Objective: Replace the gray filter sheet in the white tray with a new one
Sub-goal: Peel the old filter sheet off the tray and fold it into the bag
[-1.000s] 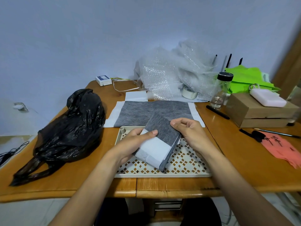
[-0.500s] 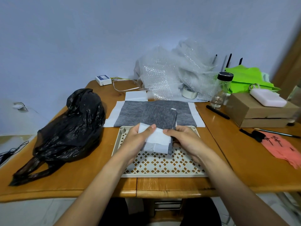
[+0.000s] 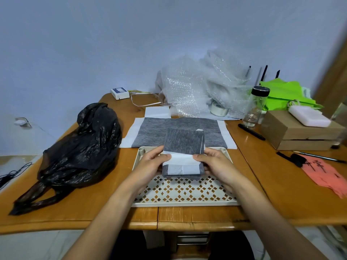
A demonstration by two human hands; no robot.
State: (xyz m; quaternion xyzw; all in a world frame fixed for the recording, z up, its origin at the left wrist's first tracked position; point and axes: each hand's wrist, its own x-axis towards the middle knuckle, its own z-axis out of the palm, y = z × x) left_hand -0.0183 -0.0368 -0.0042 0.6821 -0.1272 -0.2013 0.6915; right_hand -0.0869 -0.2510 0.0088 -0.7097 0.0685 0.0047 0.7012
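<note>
A folded gray filter sheet with white edging is held above the far half of the white perforated tray. My left hand grips its left side, thumb on the white band. My right hand grips its right side, thumb also on the white band. A second gray filter sheet with white borders lies spread flat on the table just behind the tray. The tray's lattice floor is bare.
A crumpled black plastic bag lies left of the tray. Bubble wrap, a tape roll and a glass jar stand behind. A cardboard box, black pens and a pink paper lie to the right.
The folded sheet has turned from a tilted position to square and level between both hands, and moved toward the tray's far half. Both hands shifted forward with it.
</note>
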